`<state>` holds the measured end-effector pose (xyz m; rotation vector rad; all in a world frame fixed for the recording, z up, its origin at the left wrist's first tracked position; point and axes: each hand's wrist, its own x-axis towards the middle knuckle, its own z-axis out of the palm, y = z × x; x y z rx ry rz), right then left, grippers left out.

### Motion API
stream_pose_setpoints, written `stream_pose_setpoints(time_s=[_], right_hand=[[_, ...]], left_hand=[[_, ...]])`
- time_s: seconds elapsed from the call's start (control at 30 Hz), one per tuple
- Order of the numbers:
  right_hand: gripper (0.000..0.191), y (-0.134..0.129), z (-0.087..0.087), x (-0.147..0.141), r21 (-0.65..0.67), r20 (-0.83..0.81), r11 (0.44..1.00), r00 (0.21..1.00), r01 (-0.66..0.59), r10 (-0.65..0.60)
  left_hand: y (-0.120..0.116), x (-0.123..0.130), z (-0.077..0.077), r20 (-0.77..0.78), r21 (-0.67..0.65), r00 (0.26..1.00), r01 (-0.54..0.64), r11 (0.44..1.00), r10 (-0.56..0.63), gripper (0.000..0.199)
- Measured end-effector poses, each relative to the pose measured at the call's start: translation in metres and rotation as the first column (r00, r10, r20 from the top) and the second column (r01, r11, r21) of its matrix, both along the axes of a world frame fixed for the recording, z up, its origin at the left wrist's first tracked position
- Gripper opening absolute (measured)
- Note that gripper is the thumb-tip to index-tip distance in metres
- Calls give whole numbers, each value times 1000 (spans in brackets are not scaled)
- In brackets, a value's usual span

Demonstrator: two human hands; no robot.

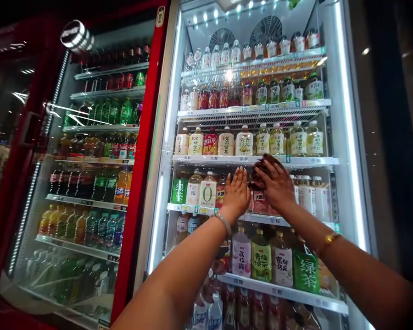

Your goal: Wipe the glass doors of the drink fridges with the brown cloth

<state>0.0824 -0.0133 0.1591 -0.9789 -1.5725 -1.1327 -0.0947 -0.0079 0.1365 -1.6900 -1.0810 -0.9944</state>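
Observation:
My left hand [237, 195] lies flat against the glass door [201, 120] of the drinks fridge, fingers stretched upward and holding nothing. A pale bracelet [223, 224] circles that wrist. Just to its right, my right hand [277, 185] presses a crumpled dark brown cloth [266, 160] to the same glass, with part of the cloth bunched past the fingertips. A gold-coloured band [331, 238] is on my right wrist. Behind both hands, inside the fridge, stand bottles such as a white-labelled one with a green zero [208, 192]; my hands hide some of them.
A second fridge with a red frame [136, 151] stands at the left, its shelves full of bottles and cans. A round bottle-cap-shaped fitting [76, 36] sticks out near its top. Bright light strips [351, 119] edge the fridge before me. Dark wall is at the right.

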Motion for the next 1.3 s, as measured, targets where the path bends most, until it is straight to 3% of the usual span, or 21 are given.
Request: stream_pose_setpoints(time_s=[0.07, 0.1, 0.2, 0.3, 0.37, 0.43, 0.5, 0.6, 0.7, 0.83, 0.9, 0.97, 1.03, 1.1, 1.2, 1.3], right_hand=[[53, 1, 14, -28, -46, -17, 999, 1000, -8, 7], [55, 1, 12, -39, -56, -8, 998, 1000, -13, 12], [59, -3, -20, -47, -65, 80, 997, 996, -34, 40], [54, -9, -56, -22, -81, 203, 995, 976, -63, 78], [52, -11, -63, -1, -76, 259, 995, 962, -67, 85], [53, -11, -51, 12, -45, 262, 998, 963, -51, 61], [54, -8, -26, 10, -2, 208, 1000, 978, -24, 24], [53, -1, 13, -21, 30, 129, 999, 992, -12, 8], [55, 7, 23, -63, 57, 164, 997, 986, -49, 39], [50, 8, -18, -85, 67, 285, 992, 955, -106, 83], [50, 6, -42, -76, 66, 391, 989, 915, -134, 98], [51, 4, -53, -61, 69, 506, 984, 856, -165, 108], [52, 5, -48, -51, 77, 544, 982, 832, -174, 105], [52, 8, -28, -55, 97, 485, 982, 869, -161, 95], [51, 14, 8, -91, 118, 312, 980, 943, -158, 114], [49, 18, 22, -135, 95, 256, 978, 954, -185, 155]], left_hand=[[0, 0, 9, 42, -24, 999, -13, 1000, 14, 71], [-1, -2, 8, 51, -41, 999, -15, 999, 17, 73], [-5, -15, -8, 36, -95, 999, -12, 995, 16, 72], [-9, -32, -25, 0, -122, 1000, 0, 993, 0, 66], [-8, -39, -26, -10, -115, 1000, 15, 993, -16, 65], [-5, -43, -19, 1, -89, 999, 34, 995, -34, 66], [-1, -47, -8, 26, -54, 998, 53, 997, -52, 68], [6, -58, 7, 66, -14, 996, 64, 998, -63, 70], [12, -75, 14, 48, 1, 997, 63, 998, -63, 70], [14, -95, 3, -8, 38, 999, 52, 998, -51, 71], [12, -105, -6, -23, 54, 999, 41, 998, -40, 69], [11, -115, -12, -53, 53, 998, 33, 998, -30, 66], [10, -126, -13, -75, 53, 997, 28, 998, -24, 66], [10, -135, -10, -92, 63, 995, 31, 998, -25, 66], [14, -143, -1, -133, 81, 991, 41, 996, -30, 66], [19, -151, 5, -29, 89, 1000, 7, 996, -4, 66]])
